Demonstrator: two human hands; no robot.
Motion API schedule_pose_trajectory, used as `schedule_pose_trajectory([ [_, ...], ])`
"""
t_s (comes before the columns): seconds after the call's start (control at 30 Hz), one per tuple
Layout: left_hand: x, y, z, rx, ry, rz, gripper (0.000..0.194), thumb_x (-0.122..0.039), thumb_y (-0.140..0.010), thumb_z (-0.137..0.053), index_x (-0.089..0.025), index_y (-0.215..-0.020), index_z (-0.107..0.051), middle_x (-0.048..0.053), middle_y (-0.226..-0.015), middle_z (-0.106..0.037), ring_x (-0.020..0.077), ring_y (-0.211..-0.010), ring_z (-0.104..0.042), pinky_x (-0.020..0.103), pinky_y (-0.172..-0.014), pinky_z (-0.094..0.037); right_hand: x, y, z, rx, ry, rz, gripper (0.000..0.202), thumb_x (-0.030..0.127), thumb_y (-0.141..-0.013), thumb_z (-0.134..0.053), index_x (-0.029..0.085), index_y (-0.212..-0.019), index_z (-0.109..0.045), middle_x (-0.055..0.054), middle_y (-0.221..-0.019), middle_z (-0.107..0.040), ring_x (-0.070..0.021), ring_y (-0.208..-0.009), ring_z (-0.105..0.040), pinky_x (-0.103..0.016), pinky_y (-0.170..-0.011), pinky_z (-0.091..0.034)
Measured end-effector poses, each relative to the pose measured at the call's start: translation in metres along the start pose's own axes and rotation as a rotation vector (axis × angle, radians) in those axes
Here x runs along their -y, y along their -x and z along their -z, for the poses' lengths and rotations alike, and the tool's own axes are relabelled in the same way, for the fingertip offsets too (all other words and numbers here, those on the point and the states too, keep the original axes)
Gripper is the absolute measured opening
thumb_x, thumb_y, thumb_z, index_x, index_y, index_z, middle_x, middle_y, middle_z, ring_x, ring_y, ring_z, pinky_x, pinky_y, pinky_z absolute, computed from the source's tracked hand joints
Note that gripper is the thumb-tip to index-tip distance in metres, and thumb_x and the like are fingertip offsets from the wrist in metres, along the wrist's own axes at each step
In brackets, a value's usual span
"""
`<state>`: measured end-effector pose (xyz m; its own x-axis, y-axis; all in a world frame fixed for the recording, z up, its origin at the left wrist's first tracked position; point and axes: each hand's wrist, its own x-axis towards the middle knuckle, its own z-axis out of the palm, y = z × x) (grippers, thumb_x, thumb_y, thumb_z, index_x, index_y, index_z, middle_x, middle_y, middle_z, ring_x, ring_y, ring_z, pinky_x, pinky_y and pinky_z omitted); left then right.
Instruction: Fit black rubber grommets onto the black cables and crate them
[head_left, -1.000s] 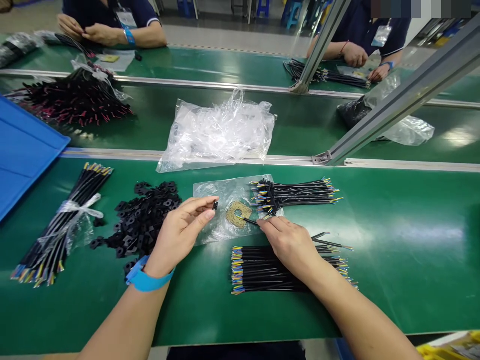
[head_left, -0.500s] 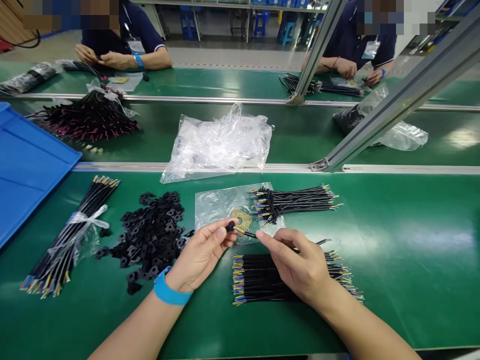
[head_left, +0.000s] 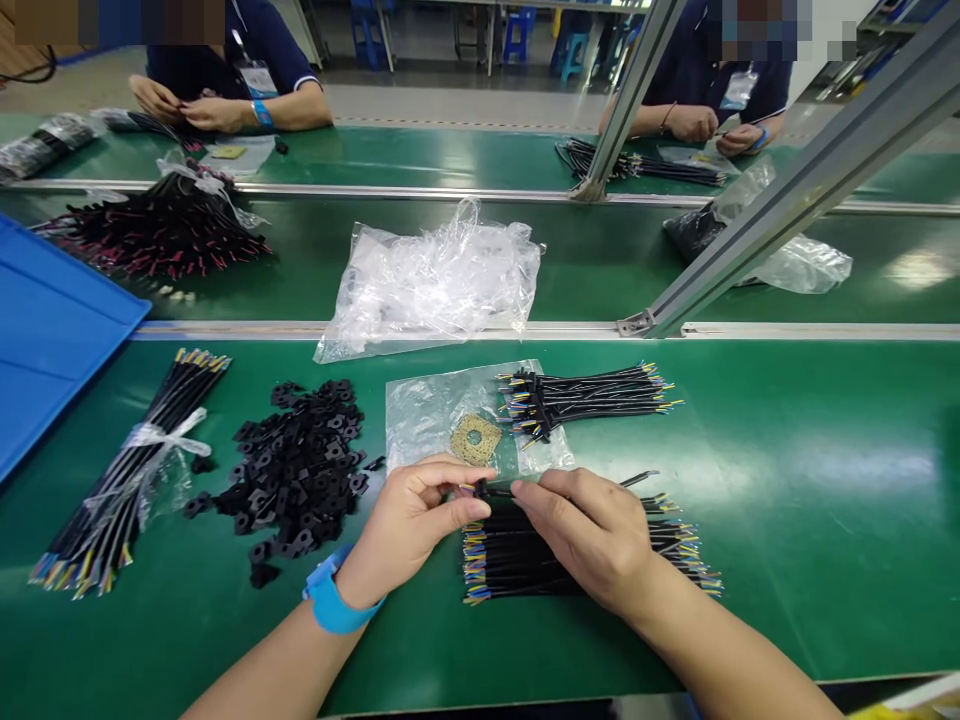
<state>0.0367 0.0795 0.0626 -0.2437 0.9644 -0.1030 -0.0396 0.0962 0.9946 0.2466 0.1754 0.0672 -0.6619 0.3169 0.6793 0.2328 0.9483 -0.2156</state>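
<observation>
Between thumb and fingers, my left hand [head_left: 420, 510] grips a small black part [head_left: 481, 489], with coloured wire ends showing at its left side. My right hand [head_left: 592, 525] pinches a black cable [head_left: 501, 491] that runs into that part. Below my hands lies a row of black cables [head_left: 517, 570] with blue and yellow ends, partly hidden by my right hand. Behind them, a smaller cable bundle [head_left: 600, 394] has black parts on its left ends. A yellowish square piece [head_left: 475, 439] with a hole rests on a clear bag [head_left: 420, 405].
Left of my hands are a heap of black parts [head_left: 300, 470] and a tied cable bundle [head_left: 135, 470]. A blue bin [head_left: 60, 330] stands far left. Plastic bags [head_left: 442, 275] lie behind; a metal post [head_left: 795, 160] slants at right. Two people work across the table.
The black part now sits on the cable past the wire ends, which stick out to its left. My left hand has moved slightly right and down. The view has shifted a little.
</observation>
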Motion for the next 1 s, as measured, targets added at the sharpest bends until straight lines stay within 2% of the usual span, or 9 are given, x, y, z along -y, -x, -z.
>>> schedule_pose_trajectory([
  [0.13, -0.002, 0.001, 0.001, 0.016, -0.116, -0.166, 0.023, -0.040, -0.078, -0.089, -0.034, -0.100, -0.086, 0.004, -0.083, -0.076, 0.0147, -0.074, -0.069, 0.024, -0.069, -0.058, 0.003, -0.004, 0.000, 0.004, -0.070, 0.014, 0.011, 0.013, -0.099, -0.067, 0.015, -0.109, -0.071, -0.004, -0.085, -0.074, -0.0122, -0.064, -0.061, -0.025, -0.063, -0.052],
  [0.27, -0.002, 0.000, 0.006, 0.061, -0.199, -0.267, 0.025, -0.038, -0.081, -0.087, -0.037, -0.105, -0.084, 0.003, -0.083, -0.077, 0.0127, -0.072, -0.069, 0.022, -0.069, -0.058, 0.006, -0.009, 0.001, 0.098, -0.266, -0.071, 0.012, 0.018, -0.104, -0.060, 0.014, -0.103, -0.071, -0.004, -0.082, -0.073, -0.0124, -0.069, -0.065, -0.023, -0.067, -0.054],
  [0.43, 0.000, -0.001, 0.007, 0.166, -0.172, -0.296, 0.027, -0.038, -0.080, -0.087, -0.036, -0.107, -0.084, 0.003, -0.082, -0.078, 0.0123, -0.070, -0.070, 0.021, -0.067, -0.058, 0.009, -0.011, 0.004, 0.235, -0.540, -0.222, 0.019, 0.021, -0.106, -0.055, 0.015, -0.099, -0.072, -0.003, -0.078, -0.069, -0.0125, -0.067, -0.062, -0.022, -0.064, -0.051],
  [0.67, 0.003, 0.002, 0.003, 0.212, -0.211, -0.318, 0.029, -0.042, -0.084, -0.082, -0.030, -0.110, -0.083, 0.005, -0.076, -0.077, 0.0137, -0.063, -0.067, 0.025, -0.063, -0.060, 0.013, -0.008, -0.001, 0.274, -0.679, -0.335, 0.030, 0.028, -0.107, -0.053, 0.018, -0.083, -0.070, 0.000, -0.068, -0.062, -0.0110, -0.060, -0.056, -0.021, -0.059, -0.047],
  [0.8, -0.001, 0.001, 0.001, 0.223, -0.247, -0.258, 0.030, -0.048, -0.086, -0.079, -0.030, -0.110, -0.084, 0.006, -0.076, -0.076, 0.0155, -0.064, -0.068, 0.028, -0.064, -0.059, 0.015, -0.011, -0.002, 0.267, -0.629, -0.304, 0.032, 0.029, -0.108, -0.051, 0.018, -0.084, -0.070, 0.000, -0.067, -0.061, -0.0109, -0.059, -0.057, -0.021, -0.057, -0.048],
  [0.87, -0.005, 0.000, 0.008, 0.244, -0.285, -0.277, 0.041, -0.054, -0.080, -0.082, -0.032, -0.114, -0.082, 0.006, -0.084, -0.077, 0.0182, -0.073, -0.071, 0.030, -0.070, -0.060, 0.014, -0.012, 0.001, 0.233, -0.542, -0.223, 0.028, 0.027, -0.108, -0.051, 0.018, -0.091, -0.071, -0.001, -0.072, -0.066, -0.0117, -0.063, -0.062, -0.022, -0.060, -0.051],
  [0.93, -0.011, -0.002, 0.025, 0.170, -0.323, -0.347, 0.060, -0.064, -0.072, -0.082, -0.034, -0.123, -0.079, 0.008, -0.102, -0.079, 0.0240, -0.093, -0.074, 0.035, -0.086, -0.061, 0.008, -0.013, 0.006, 0.148, -0.387, -0.123, 0.019, 0.024, -0.107, -0.054, 0.018, -0.102, -0.072, -0.003, -0.079, -0.072, -0.0129, -0.068, -0.066, -0.023, -0.065, -0.054],
  [0.97, -0.014, -0.002, 0.036, 0.059, -0.351, -0.382, 0.067, -0.069, -0.072, -0.080, -0.034, -0.129, -0.076, 0.009, -0.114, -0.077, 0.0272, -0.105, -0.072, 0.039, -0.096, -0.059, 0.003, -0.013, 0.010, 0.095, -0.289, -0.084, 0.016, 0.021, -0.105, -0.056, 0.019, -0.108, -0.072, -0.004, -0.083, -0.074, -0.0138, -0.071, -0.068, -0.024, -0.067, -0.055],
  [1.0, -0.017, -0.002, 0.048, -0.112, -0.391, -0.400, 0.065, -0.070, -0.079, -0.074, -0.033, -0.132, -0.074, 0.010, -0.123, -0.075, 0.0289, -0.115, -0.069, 0.042, -0.103, -0.055, -0.005, -0.013, 0.012, 0.044, -0.190, -0.059, 0.017, 0.018, -0.103, -0.058, 0.021, -0.113, -0.072, -0.004, -0.086, -0.075, -0.0145, -0.072, -0.068, -0.025, -0.069, -0.055],
])
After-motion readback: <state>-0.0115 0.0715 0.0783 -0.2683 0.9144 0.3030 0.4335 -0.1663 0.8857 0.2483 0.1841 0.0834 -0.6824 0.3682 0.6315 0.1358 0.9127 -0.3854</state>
